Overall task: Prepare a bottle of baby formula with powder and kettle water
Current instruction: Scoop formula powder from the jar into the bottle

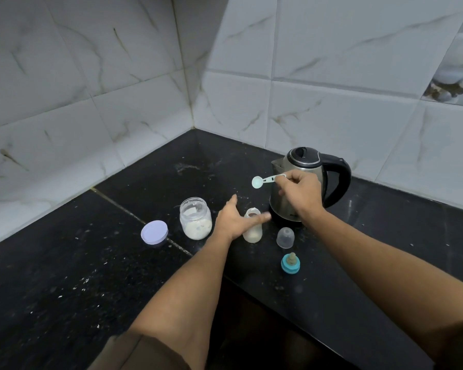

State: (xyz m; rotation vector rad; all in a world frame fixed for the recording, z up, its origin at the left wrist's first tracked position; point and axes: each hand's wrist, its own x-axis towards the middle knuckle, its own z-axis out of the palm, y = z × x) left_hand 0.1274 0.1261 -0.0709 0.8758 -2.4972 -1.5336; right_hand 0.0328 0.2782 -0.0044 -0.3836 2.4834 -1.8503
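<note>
An open baby bottle (252, 231) stands on the black counter (91, 263). My left hand (234, 220) is beside it with fingers spread, one finger across its front, not gripping. My right hand (301, 194) holds a pale plastic scoop (265, 180) by the handle, above and just behind the bottle; the bowl points left. An open glass jar of white powder (195, 221) stands left of the bottle. A steel kettle (309, 182) with a black handle stands behind my right hand.
The jar's lilac lid (154, 232) lies left of the jar. A clear bottle cap (285, 237) and a teal ring with nipple (290, 263) sit in front of the kettle. Tiled walls meet in a corner behind. The counter's front edge runs diagonally at lower right.
</note>
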